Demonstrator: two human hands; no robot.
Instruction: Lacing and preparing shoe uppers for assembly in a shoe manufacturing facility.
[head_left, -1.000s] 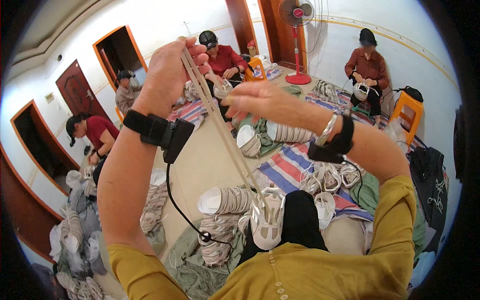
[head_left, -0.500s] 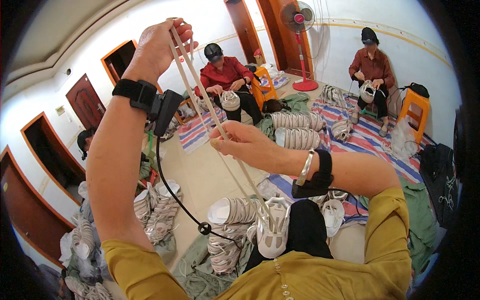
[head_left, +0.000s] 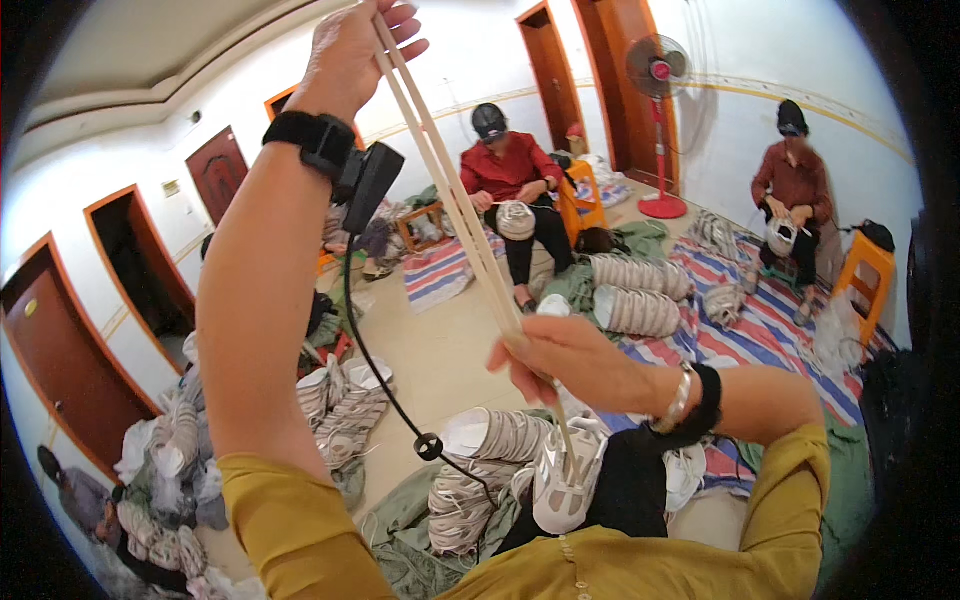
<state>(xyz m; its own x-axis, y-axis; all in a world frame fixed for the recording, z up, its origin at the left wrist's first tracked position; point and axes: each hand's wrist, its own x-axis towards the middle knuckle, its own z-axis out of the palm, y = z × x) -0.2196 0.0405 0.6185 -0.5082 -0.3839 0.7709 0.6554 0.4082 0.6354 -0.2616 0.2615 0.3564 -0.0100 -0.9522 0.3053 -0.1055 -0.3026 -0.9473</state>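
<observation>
A white-and-grey shoe (head_left: pixel 562 500) rests on my lap with its toe toward me. Out of its front eyelets run two strands of a cream shoelace (head_left: pixel 445 190), pulled long and nearly straight. High at the upper left, my left hand (head_left: pixel 350 55) pinches the lace's far end, its other fingers partly spread. My right hand (head_left: pixel 585 360) is closed around both strands a little above the shoe, thumb on top. Its fingertips are partly hidden behind the laces.
Stacked shoes (head_left: pixel 475 500) stand left of my knee, with more shoes (head_left: pixel 350 405) beyond. Two people sit opposite with shoes, one near an orange stool (head_left: pixel 580 205). A striped sheet (head_left: pixel 720 330) covers floor at right. A black cable (head_left: pixel 365 340) hangs from my left wrist.
My right hand has slid down the strands toward the shoe. My left hand has risen to the frame's top edge, still holding the lace. The whole view has shifted, moving the room rightward.
</observation>
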